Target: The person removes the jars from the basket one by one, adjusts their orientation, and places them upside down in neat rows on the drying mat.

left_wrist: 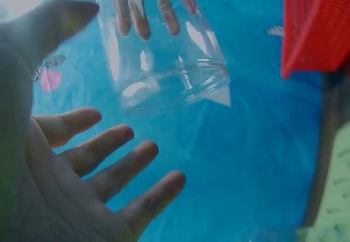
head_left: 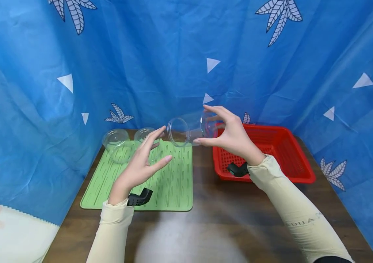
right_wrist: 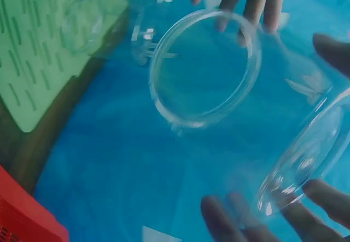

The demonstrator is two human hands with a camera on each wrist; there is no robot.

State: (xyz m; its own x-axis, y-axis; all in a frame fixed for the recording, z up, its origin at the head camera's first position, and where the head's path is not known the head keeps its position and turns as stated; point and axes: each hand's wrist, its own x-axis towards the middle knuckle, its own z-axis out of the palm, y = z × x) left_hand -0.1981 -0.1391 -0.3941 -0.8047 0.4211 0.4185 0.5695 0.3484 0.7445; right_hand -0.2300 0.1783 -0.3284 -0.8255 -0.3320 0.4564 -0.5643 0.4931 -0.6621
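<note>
My right hand [head_left: 233, 133] grips a clear jar [head_left: 195, 126] by its base end, thumb below and fingers over the top. The jar lies sideways in the air, its round open mouth turned to the left. Close to that mouth is my left hand [head_left: 138, 164], its thumb and fingers spread apart with nothing between them. In the left wrist view, the jar's rim [left_wrist: 175, 91] hangs just beyond the left fingertips. The right wrist view shows the rim ring [right_wrist: 205, 69] with the left fingers behind it.
A green ribbed mat [head_left: 176, 190] lies on the dark wooden table [head_left: 202, 219]. On its back left stand two more clear jars [head_left: 117, 144], the second partly behind my left hand. A red perforated basket [head_left: 291, 160] sits at the right. Blue patterned curtain [head_left: 173, 54] surrounds the table.
</note>
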